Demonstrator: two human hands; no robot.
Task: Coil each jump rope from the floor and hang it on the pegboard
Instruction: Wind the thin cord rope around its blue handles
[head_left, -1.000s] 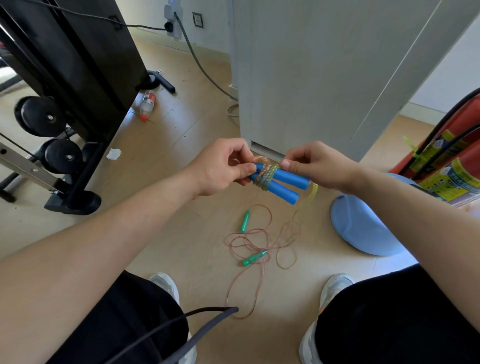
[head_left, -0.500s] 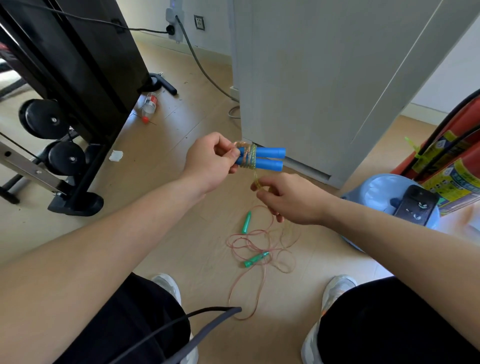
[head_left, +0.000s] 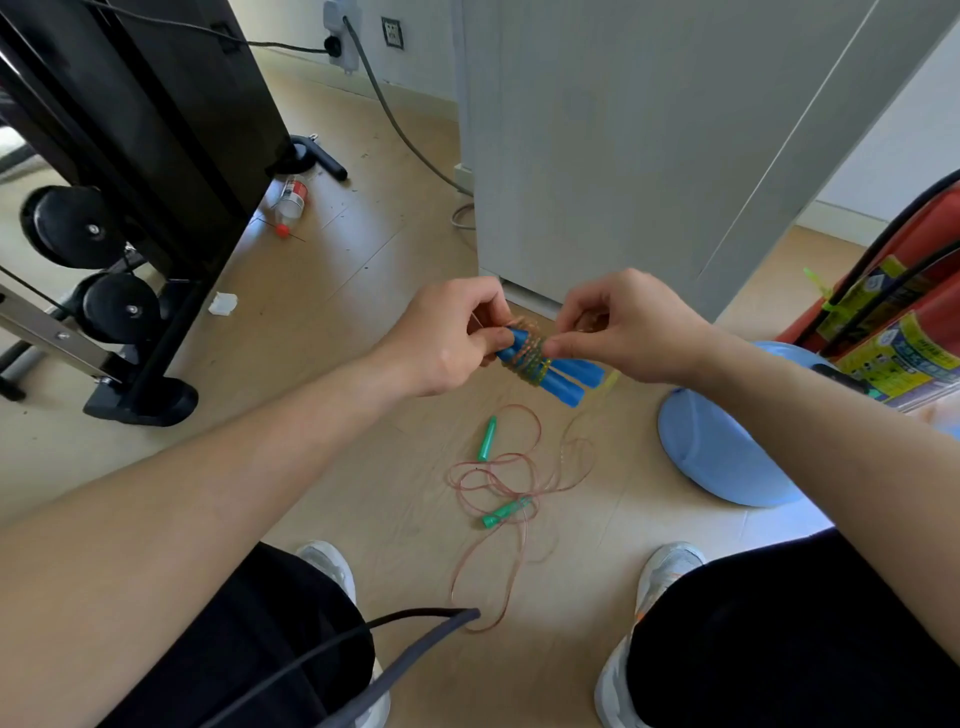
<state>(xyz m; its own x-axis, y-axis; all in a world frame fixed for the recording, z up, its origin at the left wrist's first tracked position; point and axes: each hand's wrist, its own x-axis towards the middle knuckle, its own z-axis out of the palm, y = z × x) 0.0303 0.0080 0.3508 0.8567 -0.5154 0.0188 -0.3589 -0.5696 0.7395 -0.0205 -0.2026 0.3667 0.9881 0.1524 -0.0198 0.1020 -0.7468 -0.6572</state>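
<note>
The blue handles (head_left: 566, 378) sit side by side in the air, left hand (head_left: 447, 340) pinching their end, right hand (head_left: 631, 332) pinching the cord (head_left: 527, 356) wound round them. Best to lay each turn snug and tuck the tail firmly — the green-handled rope (head_left: 498, 478) waits tangled on the floor (head_left: 363, 364).

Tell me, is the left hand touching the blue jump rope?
Touching. In the head view, the left hand pinches the handle ends of the blue jump rope, with no gap between them.
</note>
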